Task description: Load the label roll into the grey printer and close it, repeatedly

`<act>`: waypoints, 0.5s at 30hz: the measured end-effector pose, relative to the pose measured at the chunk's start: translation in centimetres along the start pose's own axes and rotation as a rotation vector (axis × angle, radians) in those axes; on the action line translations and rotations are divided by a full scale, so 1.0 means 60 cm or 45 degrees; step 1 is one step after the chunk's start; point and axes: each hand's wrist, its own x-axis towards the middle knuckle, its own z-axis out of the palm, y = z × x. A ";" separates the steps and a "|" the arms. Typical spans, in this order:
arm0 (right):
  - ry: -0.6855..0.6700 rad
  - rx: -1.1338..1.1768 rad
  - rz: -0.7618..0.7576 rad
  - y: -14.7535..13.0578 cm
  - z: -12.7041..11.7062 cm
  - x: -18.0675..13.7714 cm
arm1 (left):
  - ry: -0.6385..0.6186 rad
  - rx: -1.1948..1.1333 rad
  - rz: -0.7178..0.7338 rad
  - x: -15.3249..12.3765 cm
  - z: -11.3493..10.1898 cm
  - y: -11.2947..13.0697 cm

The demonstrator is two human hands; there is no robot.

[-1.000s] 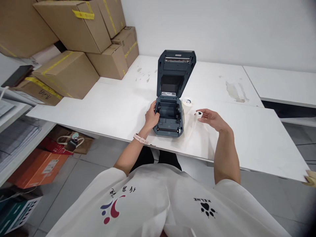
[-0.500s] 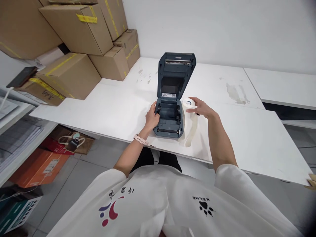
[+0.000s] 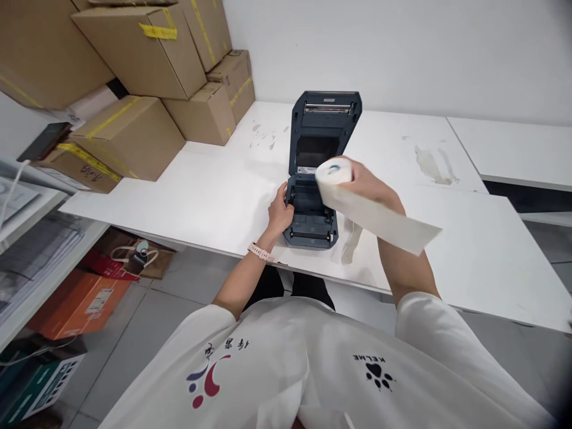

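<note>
A dark grey label printer (image 3: 318, 149) stands on the white table (image 3: 214, 190) with its lid tipped up and its paper bay bare. My left hand (image 3: 279, 212) grips the printer's left side at the base. My right hand (image 3: 373, 186) holds a white paper roll (image 3: 334, 173) in the air over the printer's right side. A loose strip of paper (image 3: 384, 220) trails from the roll to the right. A second strip of white paper (image 3: 350, 239) lies on the table beside the printer.
Several cardboard boxes (image 3: 134, 89) with yellow tape are stacked at the back left of the table. A shelf (image 3: 27, 232) with papers stands at the left, with an orange box (image 3: 75, 301) and a bag (image 3: 138, 257) on the floor below. Another white table (image 3: 513, 152) adjoins at the right.
My right hand reached to the roll beside the printer, took hold of it and lifted it above the printer, its strip unrolling. The left hand stayed on the printer.
</note>
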 end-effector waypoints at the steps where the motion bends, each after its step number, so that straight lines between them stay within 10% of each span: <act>1: -0.100 -0.082 -0.027 -0.020 0.011 0.017 | 0.005 0.002 0.000 0.000 0.000 0.001; 9: -0.582 -0.935 0.083 -0.040 0.105 0.101 | -0.018 0.025 -0.008 0.001 -0.002 -0.001; 15: -0.454 -0.877 0.021 -0.022 0.121 0.075 | -0.018 -0.001 -0.010 0.001 -0.001 -0.003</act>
